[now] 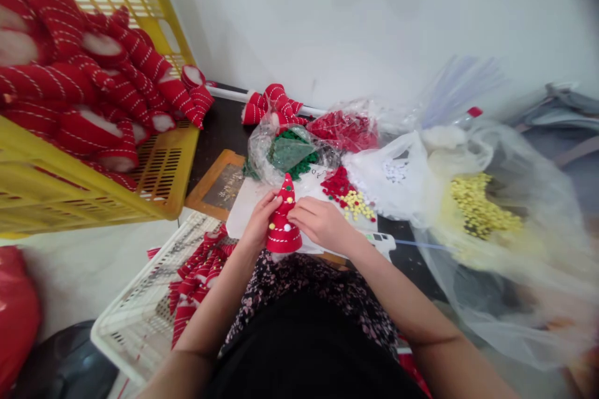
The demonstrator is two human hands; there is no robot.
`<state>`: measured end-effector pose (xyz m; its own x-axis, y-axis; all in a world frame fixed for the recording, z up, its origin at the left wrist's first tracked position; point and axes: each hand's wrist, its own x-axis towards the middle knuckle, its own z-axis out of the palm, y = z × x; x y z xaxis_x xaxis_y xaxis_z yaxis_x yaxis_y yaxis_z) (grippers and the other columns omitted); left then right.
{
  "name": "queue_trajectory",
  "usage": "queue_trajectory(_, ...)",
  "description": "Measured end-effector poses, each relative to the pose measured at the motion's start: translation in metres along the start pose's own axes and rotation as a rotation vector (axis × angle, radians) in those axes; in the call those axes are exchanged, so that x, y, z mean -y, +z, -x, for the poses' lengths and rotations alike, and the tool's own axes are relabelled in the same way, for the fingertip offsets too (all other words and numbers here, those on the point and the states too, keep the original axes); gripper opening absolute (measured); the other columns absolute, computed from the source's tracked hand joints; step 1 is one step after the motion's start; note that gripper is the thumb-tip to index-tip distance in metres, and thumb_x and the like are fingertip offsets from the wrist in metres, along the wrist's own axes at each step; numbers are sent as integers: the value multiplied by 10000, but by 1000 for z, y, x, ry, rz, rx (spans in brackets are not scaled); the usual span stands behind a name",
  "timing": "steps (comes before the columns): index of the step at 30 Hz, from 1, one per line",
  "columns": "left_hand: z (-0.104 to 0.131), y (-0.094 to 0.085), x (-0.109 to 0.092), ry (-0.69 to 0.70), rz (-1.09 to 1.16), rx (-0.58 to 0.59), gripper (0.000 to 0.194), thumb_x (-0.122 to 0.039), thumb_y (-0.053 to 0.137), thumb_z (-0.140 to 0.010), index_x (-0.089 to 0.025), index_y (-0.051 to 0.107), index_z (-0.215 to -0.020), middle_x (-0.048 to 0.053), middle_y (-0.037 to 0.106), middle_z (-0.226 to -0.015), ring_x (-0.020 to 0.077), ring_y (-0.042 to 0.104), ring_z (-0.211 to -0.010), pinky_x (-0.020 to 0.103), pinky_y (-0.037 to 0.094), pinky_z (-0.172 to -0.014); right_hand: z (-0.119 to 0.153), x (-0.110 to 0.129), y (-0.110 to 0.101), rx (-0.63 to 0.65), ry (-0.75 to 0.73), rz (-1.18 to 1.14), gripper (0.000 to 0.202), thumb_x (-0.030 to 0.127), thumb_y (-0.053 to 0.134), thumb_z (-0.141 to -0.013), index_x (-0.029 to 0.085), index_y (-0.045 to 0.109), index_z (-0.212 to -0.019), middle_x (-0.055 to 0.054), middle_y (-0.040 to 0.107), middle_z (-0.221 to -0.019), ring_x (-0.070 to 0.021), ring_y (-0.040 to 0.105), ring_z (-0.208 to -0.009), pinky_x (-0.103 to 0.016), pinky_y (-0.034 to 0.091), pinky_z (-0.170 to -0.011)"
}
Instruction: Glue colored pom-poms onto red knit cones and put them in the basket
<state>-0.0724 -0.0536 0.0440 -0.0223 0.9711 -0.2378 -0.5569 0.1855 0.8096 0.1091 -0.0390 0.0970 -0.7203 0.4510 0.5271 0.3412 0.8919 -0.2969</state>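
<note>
A red stuffed cone hat (283,238) with white stitched lines stands upright before me, dotted with small yellow, white and green pompoms. My left hand (260,217) is closed around its left side. On the right side, the fingers of my right hand (318,221) are pinched against the cone's surface; whether a pompom sits between them is hidden. Just beyond lie loose red pompoms (337,183) and yellow pompoms (357,206) on a white sheet. A white glue gun (382,242) rests to the right of my right hand.
A yellow crate (182,196) at left holds many red striped cones. Below it, a white basket (126,315) holds decorated red cones. Plastic bags carry green pompoms (294,153), red pieces (344,131) and yellow pompoms (486,206). A white wall (304,19) closes off the back.
</note>
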Motion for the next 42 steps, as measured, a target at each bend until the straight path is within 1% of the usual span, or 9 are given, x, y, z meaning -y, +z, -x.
queue_trajectory(3,2,4,-2,-20,-12,5,426,-429,918,-684,-195,732,-988,0,766,-844,161,682,-709,262,513,-699,4,4,-12,-193,117,-148,146,189,544,-1067,225,664,-992,-59,695,-906,-193,628,-800,-316,535,-717)
queue_trajectory(8,6,9,-2,-92,-38,30,526,-493,907,-683,-189,672,-1043,27,774,-818,210,728,-719,299,533,-704,8,1,-28,-619,525,-304,121,292,583,-1029,236,623,-929,-11,606,-849,-163,561,-725,-304,474,-672)
queue_trajectory(14,7,16,-2,-47,-46,53,484,-454,910,-684,-178,708,-1026,11,763,-838,167,702,-720,266,523,-710,0,-11,-14,-277,652,-403,35,247,733,-862,213,724,-869,31,591,-724,-146,542,-657,-282,448,-657)
queue_trajectory(18,7,19,-1,-22,-45,82,444,-431,916,-688,-179,732,-1005,1,758,-859,143,680,-723,243,516,-711,-4,-13,-6,-184,658,-388,42,182,711,-849,208,716,-816,30,612,-715,-143,549,-662,-276,441,-670)
queue_trajectory(25,6,17,0,-89,-38,59,507,-460,909,-686,-182,690,-1048,28,771,-824,188,715,-713,288,547,-729,9,-9,-29,-427,613,-481,157,318,595,-996,225,595,-869,28,547,-734,-140,500,-642,-271,416,-597)
queue_trajectory(27,5,17,0,-93,-41,47,504,-463,910,-677,-182,691,-1033,25,766,-811,189,712,-707,290,545,-727,13,-5,-39,-435,537,-480,179,342,575,-1037,230,596,-899,22,558,-757,-142,511,-655,-270,437,-602)
queue_trajectory(34,3,24,1,-67,-40,44,445,-408,932,-659,-179,731,-984,-7,738,-827,145,668,-739,239,509,-726,14,-2,-28,25,30,-47,158,174,572,-1070,195,720,-1017,-64,748,-933,-188,677,-835,-293,510,-735)
queue_trajectory(39,5,22,2,-75,-37,75,419,-402,924,-696,-183,724,-992,-10,726,-828,136,645,-735,228,487,-708,12,-4,-18,178,-6,130,145,135,588,-1051,180,720,-1009,-74,781,-956,-210,709,-841,-310,503,-734)
queue_trajectory(42,6,14,1,-73,-15,82,432,-409,921,-706,-183,717,-1013,-1,729,-839,146,658,-747,243,502,-721,13,-2,-25,75,30,13,153,167,551,-1073,195,691,-1017,-61,779,-943,-192,705,-816,-292,499,-720)
